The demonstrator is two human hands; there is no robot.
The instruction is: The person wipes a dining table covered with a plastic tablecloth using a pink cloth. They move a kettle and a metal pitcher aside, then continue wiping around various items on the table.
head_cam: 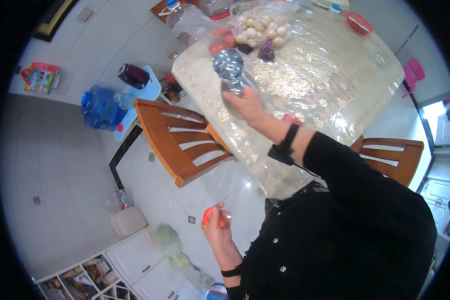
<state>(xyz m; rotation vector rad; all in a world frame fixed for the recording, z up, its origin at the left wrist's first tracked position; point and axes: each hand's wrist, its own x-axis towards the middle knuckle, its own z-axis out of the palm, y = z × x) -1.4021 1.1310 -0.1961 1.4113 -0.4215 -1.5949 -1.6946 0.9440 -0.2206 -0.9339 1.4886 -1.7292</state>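
Observation:
Over the near left part of the table [333, 108], my right hand [249, 107] grips a shiny, rounded, see-through item [228, 64]; blur leaves its exact kind unclear. A pink piece [293, 119] lies on the table beside my right wrist. Lower in the view, above the tiled floor, my left hand [217, 228] holds a small clear container [225, 219] with red on or in it. An orange-red piece [207, 216] shows at the fingers of that hand. Beyond my right hand lie a wristwatch with a purple strap [267, 50] and a bag of eggs [264, 28].
A wooden chair [153, 138] stands at the table's left edge, another [393, 157] at its right. Red fruit [221, 39] in plastic and a red bowl [359, 23] rest on the table. A blue water jug [101, 108] stands by the wall; bagged green produce [168, 240] is near white cabinets [135, 257].

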